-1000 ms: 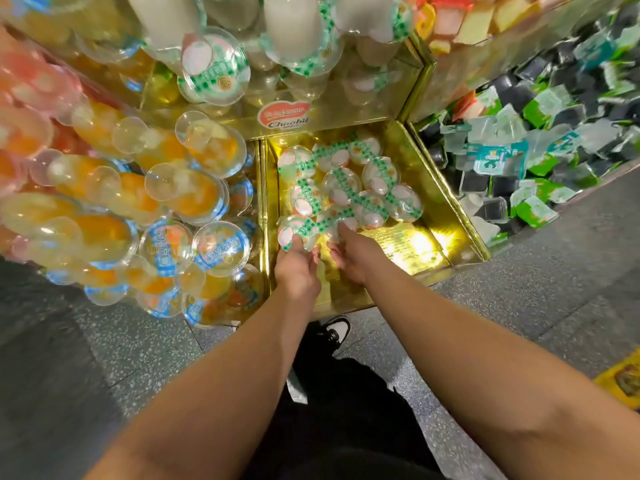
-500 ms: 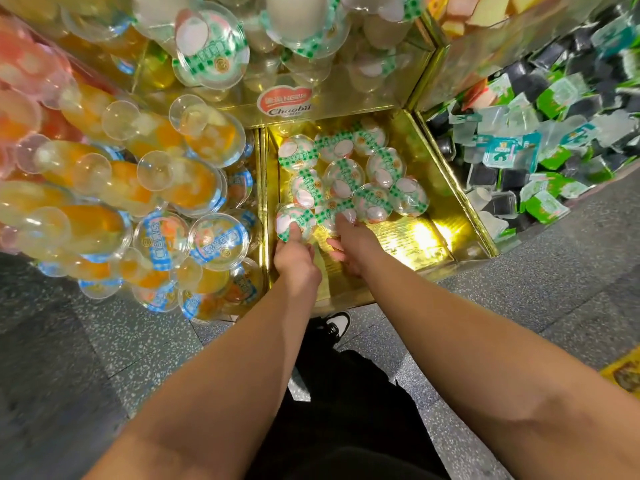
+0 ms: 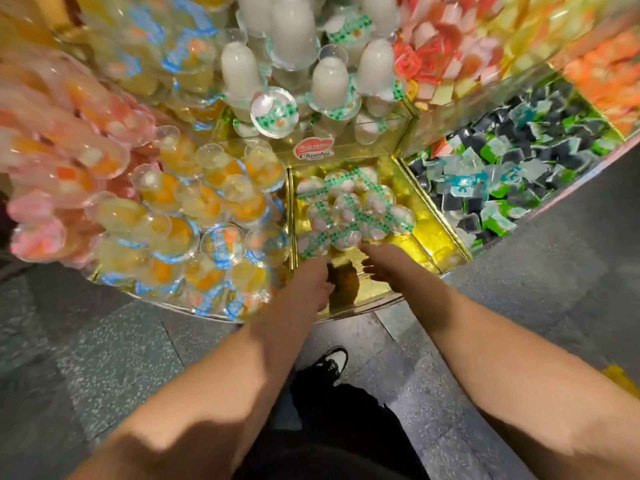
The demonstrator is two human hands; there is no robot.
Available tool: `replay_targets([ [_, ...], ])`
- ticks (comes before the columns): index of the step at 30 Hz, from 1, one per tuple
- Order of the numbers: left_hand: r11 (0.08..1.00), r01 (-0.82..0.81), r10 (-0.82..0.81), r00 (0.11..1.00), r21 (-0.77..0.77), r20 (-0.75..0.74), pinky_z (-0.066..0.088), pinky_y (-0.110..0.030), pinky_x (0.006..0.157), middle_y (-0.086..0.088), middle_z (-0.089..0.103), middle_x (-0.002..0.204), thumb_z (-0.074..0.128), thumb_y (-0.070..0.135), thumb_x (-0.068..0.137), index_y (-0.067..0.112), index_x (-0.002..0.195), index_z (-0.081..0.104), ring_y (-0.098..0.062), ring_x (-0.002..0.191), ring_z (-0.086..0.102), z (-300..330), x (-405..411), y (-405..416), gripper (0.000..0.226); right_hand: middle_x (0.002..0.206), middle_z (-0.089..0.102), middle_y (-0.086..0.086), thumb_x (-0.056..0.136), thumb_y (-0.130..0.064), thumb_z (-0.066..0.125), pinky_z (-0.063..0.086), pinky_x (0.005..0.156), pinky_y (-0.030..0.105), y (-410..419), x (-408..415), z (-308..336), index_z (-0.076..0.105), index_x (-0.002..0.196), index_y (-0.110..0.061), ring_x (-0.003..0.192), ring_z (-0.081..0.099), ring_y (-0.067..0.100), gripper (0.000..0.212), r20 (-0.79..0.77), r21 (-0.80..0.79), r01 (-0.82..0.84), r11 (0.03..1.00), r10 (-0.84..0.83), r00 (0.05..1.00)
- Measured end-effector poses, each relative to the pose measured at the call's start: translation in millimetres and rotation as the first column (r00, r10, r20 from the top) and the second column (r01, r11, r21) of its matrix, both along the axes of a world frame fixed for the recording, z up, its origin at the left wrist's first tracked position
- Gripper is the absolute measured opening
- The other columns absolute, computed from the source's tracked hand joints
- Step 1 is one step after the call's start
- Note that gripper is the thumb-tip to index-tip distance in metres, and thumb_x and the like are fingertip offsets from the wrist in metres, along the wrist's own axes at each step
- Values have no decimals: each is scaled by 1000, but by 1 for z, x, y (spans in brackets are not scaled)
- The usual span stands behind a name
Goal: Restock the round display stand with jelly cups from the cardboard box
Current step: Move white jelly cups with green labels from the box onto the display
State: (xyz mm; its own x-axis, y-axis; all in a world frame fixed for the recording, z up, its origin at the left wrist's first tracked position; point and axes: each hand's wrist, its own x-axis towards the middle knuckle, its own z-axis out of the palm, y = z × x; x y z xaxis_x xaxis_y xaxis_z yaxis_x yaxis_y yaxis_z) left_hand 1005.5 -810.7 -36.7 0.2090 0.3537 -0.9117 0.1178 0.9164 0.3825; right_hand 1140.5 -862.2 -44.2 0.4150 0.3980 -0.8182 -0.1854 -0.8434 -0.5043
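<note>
Both forearms reach forward and down from the bottom of the view into the gold-lined compartment point(image 3: 426, 237) at the base of the round display stand point(image 3: 346, 308). The left hand point(image 3: 311, 282) sits low at the compartment's front, back of the hand upward, fingers pointing toward the nearest cups; motion blur hides whether they curl or touch anything, so its grip cannot be told. The right hand point(image 3: 384, 265) lies just beside it, fingers stretched out and relaxed, tips near the front edge of the cup cluster, holding nothing that shows.

Floor: grey speckled stone tiles point(image 3: 104, 358). A black-and-white shoe point(image 3: 332, 363) and dark trousers point(image 3: 339, 427) show between the arms. The stand is split by gold dividers. Left section holds orange fruit cups point(image 3: 207, 209) with blue-banded lids; right section holds small square jelly packs point(image 3: 502, 174) in black, green and clear. A red oval label point(image 3: 313, 149) sits above the middle compartment.

The jelly cups point(image 3: 349, 211), clear, with white filling and green-checked lids, lie clustered at the back half of the gold compartment, lids mostly facing up. More of the same white cups point(image 3: 329, 81) pile in the tier above.
</note>
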Motion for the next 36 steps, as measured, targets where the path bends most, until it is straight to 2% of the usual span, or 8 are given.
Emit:
replay_targets([
  [3,973,195,-201,979,124,32,47,-29,77,-7,51,103,54,14,98,6,117,57,-16,82,50,48,-32,2,21,95,59,10,98,-26,54,41,62,26,-7,-27,44,59,107,-9,74,55,16,20,117,62,-62,996,54,992],
  [6,891,339,-355,935,301,-2,47,-29,70,-4,56,90,64,22,92,13,100,59,-17,75,53,99,-85,19,13,99,71,13,91,-34,55,51,76,34,-7,-65,90,61,85,-15,85,64,25,20,328,102,-147,984,106,939],
  [9,686,429,-453,884,588,-116,42,-30,68,-4,58,86,64,22,92,18,87,60,-20,75,55,146,-162,52,8,104,72,7,87,-44,56,50,86,36,10,-122,148,67,95,-16,99,65,29,30,546,110,-325,939,217,809],
  [12,458,519,-354,851,721,-388,43,-34,73,-7,65,95,66,27,90,20,96,66,-26,87,61,186,-252,93,9,114,67,12,96,-40,52,39,76,31,46,-192,200,66,111,-16,108,60,30,32,680,87,-503,860,317,661],
  [16,319,656,-172,749,684,-639,44,-28,86,-6,67,116,66,39,86,16,114,67,-24,110,61,227,-372,141,37,119,66,16,98,-39,50,40,78,31,109,-295,236,64,111,-13,112,59,32,33,775,98,-700,707,388,500],
  [21,332,685,40,676,648,-735,45,-31,88,-9,66,117,60,32,92,13,113,65,-27,108,61,250,-506,170,29,112,66,22,98,-38,50,41,74,35,182,-414,247,60,112,-6,104,61,35,36,856,15,-896,444,457,241],
  [25,394,711,131,584,583,-801,42,-32,95,-11,60,130,57,30,94,13,122,62,-30,119,55,248,-589,191,33,117,66,16,97,-34,50,41,75,32,233,-494,248,62,114,-9,109,60,33,33,851,-29,-960,277,511,122],
  [36,545,696,118,489,468,-864,43,-40,103,-5,54,136,55,38,94,19,133,55,-25,122,52,193,-719,335,43,110,68,8,95,-33,52,41,78,29,425,-626,176,65,104,-15,108,60,28,24,772,-51,-995,87,636,16],
])
